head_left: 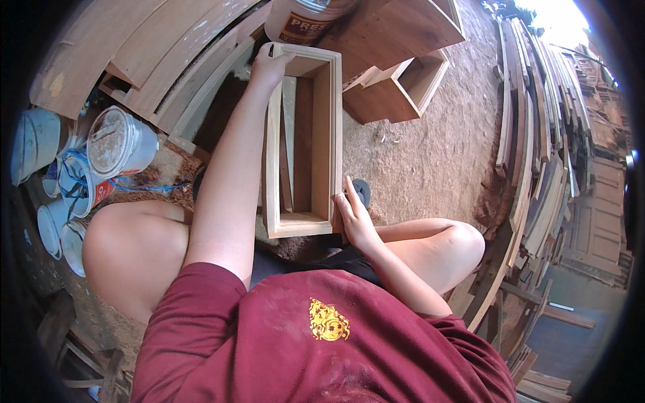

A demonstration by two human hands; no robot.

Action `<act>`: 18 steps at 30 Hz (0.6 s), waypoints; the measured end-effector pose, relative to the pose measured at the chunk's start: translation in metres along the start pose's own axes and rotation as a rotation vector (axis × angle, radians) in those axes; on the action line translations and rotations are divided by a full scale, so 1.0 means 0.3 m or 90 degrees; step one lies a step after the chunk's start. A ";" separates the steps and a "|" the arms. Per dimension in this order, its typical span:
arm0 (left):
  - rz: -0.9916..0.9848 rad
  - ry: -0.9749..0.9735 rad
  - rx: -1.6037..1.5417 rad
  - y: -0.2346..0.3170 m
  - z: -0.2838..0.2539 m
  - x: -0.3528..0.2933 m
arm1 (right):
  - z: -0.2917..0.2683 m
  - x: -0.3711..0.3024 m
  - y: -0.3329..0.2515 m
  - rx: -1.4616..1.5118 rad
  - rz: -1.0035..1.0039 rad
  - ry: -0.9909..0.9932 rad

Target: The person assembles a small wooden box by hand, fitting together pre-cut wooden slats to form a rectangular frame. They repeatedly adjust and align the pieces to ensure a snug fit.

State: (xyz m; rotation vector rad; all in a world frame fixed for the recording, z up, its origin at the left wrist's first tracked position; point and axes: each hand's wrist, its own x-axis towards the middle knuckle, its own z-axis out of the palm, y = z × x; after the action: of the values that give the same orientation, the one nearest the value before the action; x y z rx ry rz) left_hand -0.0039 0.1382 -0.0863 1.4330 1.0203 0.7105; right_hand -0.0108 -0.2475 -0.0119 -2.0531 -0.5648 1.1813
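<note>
A long, open-topped wooden box (337,121) of pale and brown boards is tilted up between my legs, its open side toward me. My left hand (269,69) is closed round its far left corner, arm stretched out. Low on the box's right side, near its closest corner, my right hand (357,220) presses with the index finger pointing away. A small reddish-brown piece shows under that hand's fingers, too covered to name.
Two more wooden boxes (410,87) and a large labelled tub (299,23) stand ahead. Wooden panels (144,50) lie at far left, above white buckets (121,142) tangled with blue cord. Long planks (527,134) are stacked along the right, beside the bare dirt floor (437,161).
</note>
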 end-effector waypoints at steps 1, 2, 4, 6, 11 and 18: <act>-0.002 0.004 0.001 0.000 0.005 0.003 | -0.002 0.013 0.009 0.010 -0.011 0.005; -0.003 0.008 0.003 0.003 0.008 0.009 | -0.005 0.029 0.015 0.019 -0.024 0.008; -0.003 0.014 0.006 -0.004 0.001 0.015 | -0.006 0.095 -0.020 -0.063 -0.112 0.071; 0.006 0.015 0.006 -0.009 -0.009 0.016 | -0.012 0.195 -0.030 -0.054 -0.149 0.093; -0.019 0.001 0.016 0.059 0.000 -0.048 | 0.002 0.181 -0.088 -0.102 -0.105 0.110; -0.015 0.008 -0.003 0.012 0.001 -0.008 | 0.063 -0.028 0.043 -0.093 -0.111 0.096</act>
State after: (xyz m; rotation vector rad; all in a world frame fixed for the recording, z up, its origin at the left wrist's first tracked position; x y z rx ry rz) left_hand -0.0039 0.1362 -0.0826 1.4106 1.0437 0.7055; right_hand -0.0311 -0.2552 -0.0233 -2.1439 -0.7587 0.8983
